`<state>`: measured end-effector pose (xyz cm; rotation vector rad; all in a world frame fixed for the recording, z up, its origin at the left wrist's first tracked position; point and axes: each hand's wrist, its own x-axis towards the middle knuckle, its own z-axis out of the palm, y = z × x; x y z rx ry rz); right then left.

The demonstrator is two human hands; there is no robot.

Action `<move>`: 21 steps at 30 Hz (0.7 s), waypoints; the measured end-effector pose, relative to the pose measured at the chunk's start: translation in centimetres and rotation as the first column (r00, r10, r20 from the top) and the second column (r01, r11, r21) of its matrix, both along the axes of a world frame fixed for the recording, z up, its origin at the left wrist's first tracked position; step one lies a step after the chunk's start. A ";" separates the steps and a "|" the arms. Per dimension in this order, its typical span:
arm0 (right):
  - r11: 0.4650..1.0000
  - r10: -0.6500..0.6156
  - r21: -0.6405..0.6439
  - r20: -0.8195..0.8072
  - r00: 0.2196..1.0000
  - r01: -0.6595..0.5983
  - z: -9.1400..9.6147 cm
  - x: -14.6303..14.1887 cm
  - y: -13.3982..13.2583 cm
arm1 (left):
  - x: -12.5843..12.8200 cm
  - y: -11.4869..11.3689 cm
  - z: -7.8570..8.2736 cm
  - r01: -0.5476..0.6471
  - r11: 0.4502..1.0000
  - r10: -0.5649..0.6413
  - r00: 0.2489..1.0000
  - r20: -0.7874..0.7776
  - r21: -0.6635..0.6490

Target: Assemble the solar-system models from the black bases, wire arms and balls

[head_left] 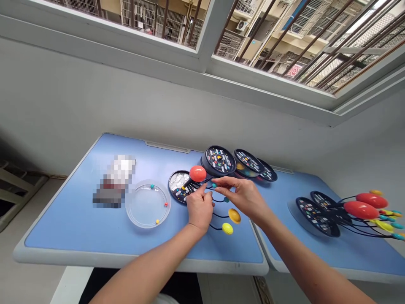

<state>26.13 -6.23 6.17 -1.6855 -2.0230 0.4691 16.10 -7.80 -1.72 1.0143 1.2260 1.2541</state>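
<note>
A planet model with thin black wire arms (215,228) stands on a round black printed base (176,182). The arms carry a large red ball (198,173), an orange-yellow disc-shaped piece (234,216), a yellow ball (227,228) and a second teal ball (226,199). My left hand (201,209) is closed around the arms in front of the base; its fingertips partly hide them. My right hand (245,195) pinches a small teal ball (214,185) between thumb and forefinger, at the end of an arm close to the left fingertips.
Left of the model, a clear round tray (148,211) holds teal, red and yellow beads. A blurred-out item (115,181) lies farther left. Round black printed containers (218,160) stand behind. Finished-looking models with red balls (360,209) rest on the right-hand table (357,257).
</note>
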 end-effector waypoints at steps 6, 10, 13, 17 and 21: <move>0.998 -0.005 0.068 -0.049 0.999 0.008 0.6 0.2 -0.6 | -1.2 -1.9 0.9 0.012 0.997 -0.014 1.000 -0.026 -0.079; 0.984 -0.064 0.164 -0.061 0.996 0.073 1.2 0.9 -1.9 | -3.7 -5.0 1.1 0.096 0.993 -0.102 0.989 -0.110 -0.061; 0.978 -0.082 0.189 -0.062 0.995 0.093 1.5 1.5 -2.4 | -6.2 -7.8 0.5 0.182 0.983 -0.183 0.965 -0.186 -0.020; 0.981 -0.087 0.170 -0.023 0.996 0.089 2.0 1.2 -1.7 | -9.3 -10.8 -1.1 0.226 0.971 -0.202 0.947 -0.249 0.072; 0.976 -0.029 0.217 -0.023 0.999 0.033 2.4 -0.5 -2.1 | -11.9 -12.7 -2.7 0.218 0.952 -0.145 0.939 -0.311 0.215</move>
